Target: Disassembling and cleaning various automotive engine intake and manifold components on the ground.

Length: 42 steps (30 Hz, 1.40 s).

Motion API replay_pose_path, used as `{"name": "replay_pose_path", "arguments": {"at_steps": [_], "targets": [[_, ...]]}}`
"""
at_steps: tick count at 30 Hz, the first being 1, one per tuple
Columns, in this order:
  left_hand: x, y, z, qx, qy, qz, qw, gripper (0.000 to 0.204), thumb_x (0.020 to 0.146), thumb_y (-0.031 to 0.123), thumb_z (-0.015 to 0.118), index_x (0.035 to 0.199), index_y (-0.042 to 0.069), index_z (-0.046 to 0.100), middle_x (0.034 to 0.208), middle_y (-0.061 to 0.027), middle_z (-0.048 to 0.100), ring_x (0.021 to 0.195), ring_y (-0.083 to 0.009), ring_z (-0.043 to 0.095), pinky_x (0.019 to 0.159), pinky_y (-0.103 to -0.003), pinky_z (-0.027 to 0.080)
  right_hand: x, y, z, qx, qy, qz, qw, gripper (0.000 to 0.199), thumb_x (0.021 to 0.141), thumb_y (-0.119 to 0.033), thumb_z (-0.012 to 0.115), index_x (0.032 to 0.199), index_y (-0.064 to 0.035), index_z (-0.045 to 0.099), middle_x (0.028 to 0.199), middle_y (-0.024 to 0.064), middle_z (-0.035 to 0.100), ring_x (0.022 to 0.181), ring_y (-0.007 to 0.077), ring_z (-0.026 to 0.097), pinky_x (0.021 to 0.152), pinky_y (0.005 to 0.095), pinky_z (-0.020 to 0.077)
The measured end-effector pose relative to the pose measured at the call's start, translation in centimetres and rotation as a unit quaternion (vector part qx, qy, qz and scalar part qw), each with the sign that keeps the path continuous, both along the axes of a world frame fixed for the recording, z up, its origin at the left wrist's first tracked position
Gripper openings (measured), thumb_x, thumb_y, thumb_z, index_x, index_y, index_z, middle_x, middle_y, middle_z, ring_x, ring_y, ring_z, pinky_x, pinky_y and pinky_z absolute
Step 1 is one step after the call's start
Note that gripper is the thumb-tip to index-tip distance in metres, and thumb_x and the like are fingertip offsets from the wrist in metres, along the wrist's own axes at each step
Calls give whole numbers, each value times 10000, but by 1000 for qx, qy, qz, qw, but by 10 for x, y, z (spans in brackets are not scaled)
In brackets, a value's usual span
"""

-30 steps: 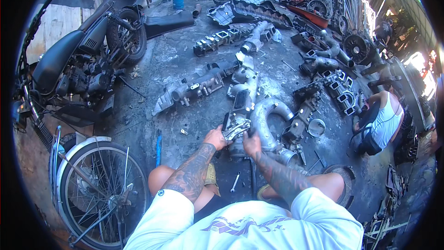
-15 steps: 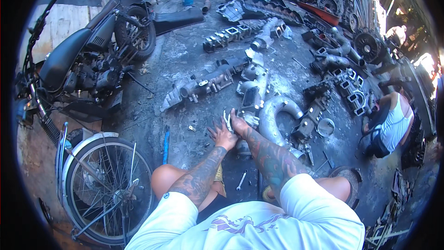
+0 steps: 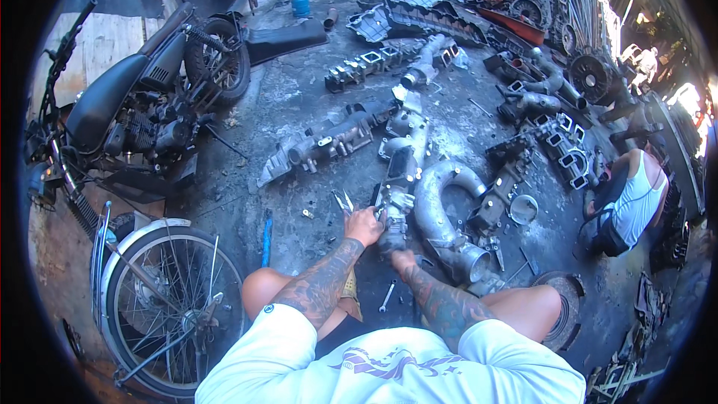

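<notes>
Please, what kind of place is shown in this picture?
It looks like an open-air repair or scrap yard for engines. Grey metal engine parts lie spread over the stained concrete ground, a motorcycle stands at the left, and a curved metal pipe lies beside the person's hands.

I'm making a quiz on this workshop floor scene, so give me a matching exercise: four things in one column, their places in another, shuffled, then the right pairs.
Things:
1. pliers
2. blue tool
3. wrench
4. metal ring

Places:
A. on the floor between the person's knees
B. right of the curved pipe
C. at the left hand
D. on the floor beside the spoked wheel

Pairs: 1-C, 2-D, 3-A, 4-B
</notes>
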<state>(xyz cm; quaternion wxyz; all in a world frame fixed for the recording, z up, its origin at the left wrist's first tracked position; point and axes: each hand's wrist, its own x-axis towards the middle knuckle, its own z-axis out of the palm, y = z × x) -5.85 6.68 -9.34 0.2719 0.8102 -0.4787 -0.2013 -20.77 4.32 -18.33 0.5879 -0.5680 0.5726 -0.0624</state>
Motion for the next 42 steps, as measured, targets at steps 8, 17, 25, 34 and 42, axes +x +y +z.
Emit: {"name": "replay_pose_path", "arguments": {"at_steps": [8,17,25,34,42], "targets": [[-14,-21,17,103,-32,-44,993,613,875,591,326,1093,111,641,1148,-205,583,1253,-399,373,1067,-591,119,61,15,-16,-257,-112,455,845,383,872,-242,544,1195,-38,520,1105,104,600,946,203,580,813,325,457],[-23,-13,6,100,-95,-50,989,521,831,527,453,1052,95,642,1170,-204,557,1224,-471,364,1025,-622,204,7,51,-55,-202,-126,427,872,367,875,-229,529,1187,-36,524,1095,107,604,937,205,586,805,327,461],[11,-14,11,107,-30,-60,992,377,719,280,593,1002,32,627,1005,-219,607,1056,-397,538,901,-461,431,9,55,-62,-124,-148,382,904,353,878,-217,514,1179,-33,529,1084,111,607,928,207,592,797,329,465],[28,1,-2,102,-14,-43,994,406,777,378,509,1009,69,636,988,-205,634,1033,-345,559,1025,-523,230,87,66,-48,-44,-177,337,924,338,882,-203,497,1170,-31,533,1072,115,611,918,210,599,787,331,470],[35,1,32,226,3,-188,956,769,770,578,554,1364,130,358,1329,-205,435,1313,-417,253,1063,-586,114,49,103,-50,-5,-177,294,939,326,885,-191,481,1162,-28,537,1062,119,615,909,212,606,779,332,474]]}}
